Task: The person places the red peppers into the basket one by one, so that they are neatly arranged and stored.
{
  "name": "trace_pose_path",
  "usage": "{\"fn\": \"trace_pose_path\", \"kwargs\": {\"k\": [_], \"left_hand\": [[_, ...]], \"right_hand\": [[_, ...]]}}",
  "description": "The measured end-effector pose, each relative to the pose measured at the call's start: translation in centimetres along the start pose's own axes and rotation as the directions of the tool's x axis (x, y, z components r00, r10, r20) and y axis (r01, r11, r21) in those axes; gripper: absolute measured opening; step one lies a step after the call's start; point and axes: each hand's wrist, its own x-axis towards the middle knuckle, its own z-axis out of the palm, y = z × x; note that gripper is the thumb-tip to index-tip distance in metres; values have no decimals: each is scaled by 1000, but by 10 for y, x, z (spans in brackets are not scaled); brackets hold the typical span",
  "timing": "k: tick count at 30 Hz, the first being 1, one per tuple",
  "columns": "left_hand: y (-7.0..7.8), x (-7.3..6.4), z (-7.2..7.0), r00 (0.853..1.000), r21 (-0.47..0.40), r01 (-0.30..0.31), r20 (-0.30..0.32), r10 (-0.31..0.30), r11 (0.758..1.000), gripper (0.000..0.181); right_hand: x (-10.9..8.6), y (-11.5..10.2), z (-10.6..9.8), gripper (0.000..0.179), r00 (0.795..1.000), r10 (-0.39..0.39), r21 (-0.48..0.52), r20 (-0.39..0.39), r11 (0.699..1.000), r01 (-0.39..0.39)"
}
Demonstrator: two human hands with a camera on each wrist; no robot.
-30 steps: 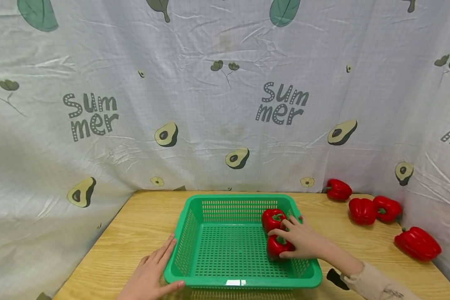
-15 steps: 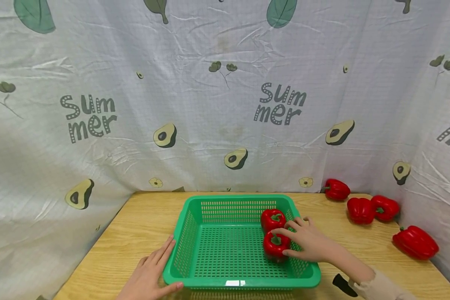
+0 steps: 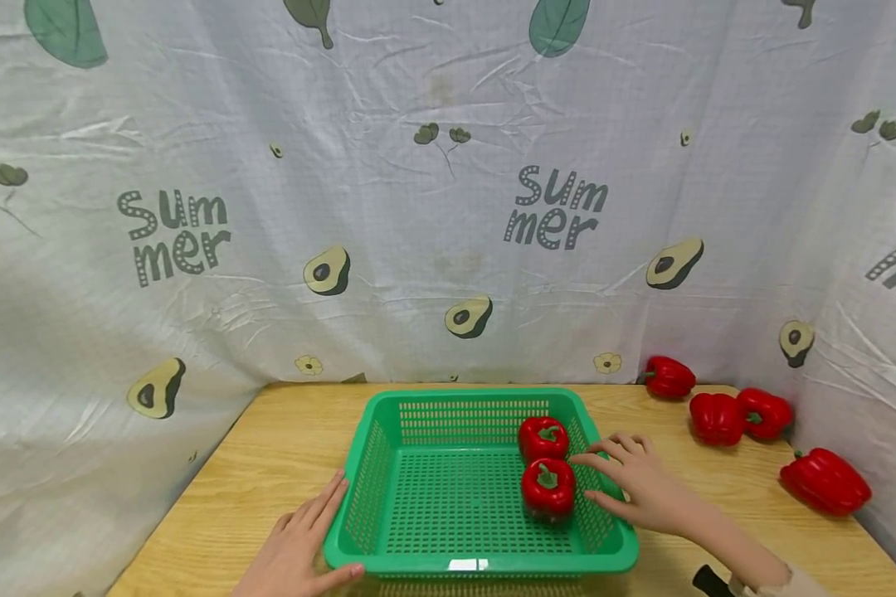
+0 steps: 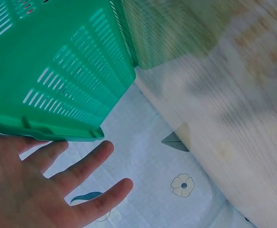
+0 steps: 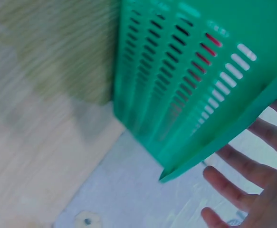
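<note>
A green slotted plastic basket (image 3: 448,564) stands on the table with two red bell peppers inside along its right wall: a rear pepper (image 3: 543,439) and a front pepper (image 3: 548,487), both stem up. My left hand (image 3: 295,539) rests against the basket's left rim, fingers straight and thumb at the front corner. In the left wrist view, fingers (image 4: 83,166) spread beside the rim (image 4: 43,134). Over the right rim hovers my right hand (image 3: 642,489), fingers spread and holding nothing, apart from the front pepper. The right wrist view has its fingers (image 5: 243,166) just outside the basket wall (image 5: 176,80).
Several more red bell peppers lie on the table's right side: one at the back (image 3: 669,377), a touching pair (image 3: 717,419) in front of it, and one near the right edge (image 3: 825,482). A printed cloth (image 3: 388,207) hangs behind and along both sides.
My right hand has let go of the front pepper and drawn back to the right, over the rim. That pepper now stands upright in the basket. My left hand has stayed put.
</note>
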Motion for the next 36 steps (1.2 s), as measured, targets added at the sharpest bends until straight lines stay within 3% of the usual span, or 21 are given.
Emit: {"fn": "trace_pose_path", "kwargs": {"k": [7, 18, 27, 36], "left_hand": [[0, 0, 2, 1000, 9, -11, -11, 11, 1000, 99], [-1, -3, 3, 997, 15, -54, -56, 55, 998, 95], [0, -1, 3, 1000, 3, -15, 1, 15, 1000, 98], [-1, -2, 3, 1000, -5, -20, -6, 20, 1000, 97]], "right_hand": [[-20, 10, -4, 44, 994, 55, 14, -94, 998, -54], [-44, 31, -5, 44, 979, 141, 2, -149, 990, -143], [-64, 49, -1, 42, 967, 204, -49, -150, 976, -213], [-86, 73, -4, 40, 939, 306, -85, -156, 943, -321]]}}
